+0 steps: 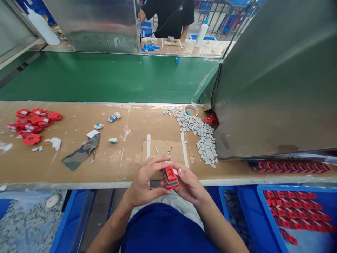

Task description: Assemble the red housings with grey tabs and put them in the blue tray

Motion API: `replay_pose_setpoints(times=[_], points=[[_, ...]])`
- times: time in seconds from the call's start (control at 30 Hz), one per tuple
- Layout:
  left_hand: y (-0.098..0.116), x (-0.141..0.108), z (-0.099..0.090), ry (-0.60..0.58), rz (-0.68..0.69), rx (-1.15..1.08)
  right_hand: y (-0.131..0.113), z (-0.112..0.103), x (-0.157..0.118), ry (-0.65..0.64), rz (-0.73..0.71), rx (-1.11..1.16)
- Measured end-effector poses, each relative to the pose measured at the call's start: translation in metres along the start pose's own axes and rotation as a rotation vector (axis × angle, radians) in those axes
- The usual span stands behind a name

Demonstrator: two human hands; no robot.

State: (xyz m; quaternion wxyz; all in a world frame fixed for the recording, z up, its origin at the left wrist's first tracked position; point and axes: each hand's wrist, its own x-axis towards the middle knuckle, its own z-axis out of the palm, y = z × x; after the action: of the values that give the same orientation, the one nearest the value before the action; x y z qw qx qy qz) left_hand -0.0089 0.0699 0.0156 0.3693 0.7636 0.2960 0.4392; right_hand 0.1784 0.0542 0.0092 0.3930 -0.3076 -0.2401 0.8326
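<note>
Between my two hands, just past the table's front edge, is a small red and grey toy car body (170,176). My left hand (147,179) grips it from the left, with fingers over its far end and the thumb along its near side. From the right, my right hand (191,184) pinches the same piece; some of its fingers are hidden beneath. Behind the hands lies a cardboard work pad (168,146) held down with white tape strips. Many small grey flat pieces (206,146) are heaped to the right of the pad.
Red car bodies (33,121) pile up at far left, near a camouflage cloth (83,151). A tape roll (191,111) sits behind the grey heap. A blue tray (302,235) of red parts stands lower right. Past the green belt (118,77) is another person (171,17).
</note>
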Motion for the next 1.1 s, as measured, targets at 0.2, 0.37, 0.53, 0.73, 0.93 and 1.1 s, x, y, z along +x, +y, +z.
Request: replay_pose_setpoints(times=[0.2,0.37,0.53,0.73,0.93,1.1], points=[[0.008,-0.001,-0.001,-0.045,-0.017,0.014,0.032,0.007,0.004,0.088,-0.039,-0.026],[0.004,-0.018,0.002,-0.012,-0.167,-0.011,0.041,0.006,-0.005,0.075,-0.139,-0.362],[-0.020,-0.040,-0.003,0.109,-0.383,-0.003,0.029,-0.031,-0.018,0.371,-0.385,-0.923],[-0.050,-0.047,0.012,0.092,-0.562,-0.033,0.018,-0.070,0.005,0.466,-0.524,-1.055],[-0.059,-0.050,0.016,0.107,-0.480,-0.061,0.008,-0.062,0.021,0.414,-0.742,-1.218],[-0.063,-0.056,0.013,0.066,-0.432,-0.037,0.014,-0.063,0.030,0.365,-1.009,-1.263]])
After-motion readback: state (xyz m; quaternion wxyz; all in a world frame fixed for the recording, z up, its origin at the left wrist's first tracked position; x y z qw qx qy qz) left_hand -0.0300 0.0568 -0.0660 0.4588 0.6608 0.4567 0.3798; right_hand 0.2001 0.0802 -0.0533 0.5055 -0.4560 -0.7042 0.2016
